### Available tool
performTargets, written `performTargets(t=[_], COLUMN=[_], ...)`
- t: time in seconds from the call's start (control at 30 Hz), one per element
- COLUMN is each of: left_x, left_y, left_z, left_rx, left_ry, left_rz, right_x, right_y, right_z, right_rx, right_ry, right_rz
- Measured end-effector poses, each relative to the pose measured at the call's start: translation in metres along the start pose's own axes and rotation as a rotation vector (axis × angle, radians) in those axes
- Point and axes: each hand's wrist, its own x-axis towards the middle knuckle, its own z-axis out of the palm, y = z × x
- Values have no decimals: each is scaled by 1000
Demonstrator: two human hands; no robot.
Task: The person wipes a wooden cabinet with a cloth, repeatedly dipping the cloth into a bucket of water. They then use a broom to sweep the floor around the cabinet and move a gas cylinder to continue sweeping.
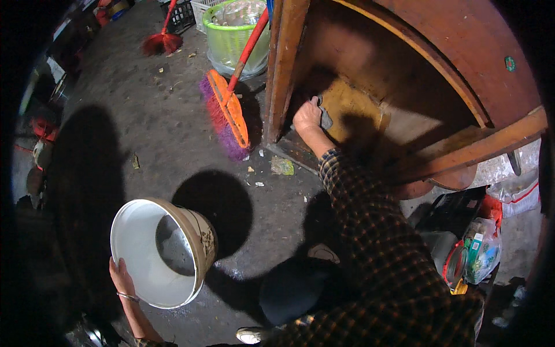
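Inside the open wooden cabinet (282, 65), my right hand (308, 113) grips a grey cloth (326, 118) against the yellowish bottom board (347, 108). Part of the cloth is hidden behind my fingers. At the lower left, my left hand (122, 277) holds the rim of a plastic bucket (130, 243), fingers over its edge. The bucket is tilted, its mouth towards me. Its inner wall is white and a greyish area shows at its bottom; whether that is water I cannot tell.
An orange broom (230, 108) with purple and red bristles leans beside the cabinet. Behind it stands a green basket (236, 43) lined with plastic. A red broom (162, 43) is farther back. Scraps (282, 166) litter the floor. Bags and a jar (455, 264) sit at right.
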Motion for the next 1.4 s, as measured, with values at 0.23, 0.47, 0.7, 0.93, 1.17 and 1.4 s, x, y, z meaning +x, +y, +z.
performTargets(t=[0.23,0.47,0.7,0.93,1.17,1.4], left_x=[-1,-1,-5,-8,-2,5], left_y=[5,2,3,15,-4,-11], left_z=[3,1,-1,-1,-1,2], left_rx=[108,6,61,88,66,8], left_ry=[20,12,62,17,18,-32], left_rz=[23,-9,-52,-93,1,45], right_x=[-106,-23,117,29,-107,-183], right_y=[20,36,90,48,-2,65], right_z=[-43,-35,70,42,-46,-65], right_rx=[193,463,303,36,366,228], right_ry=[-53,162,165,27,51,-24], right_rz=[-340,367,675,272,-137,-105])
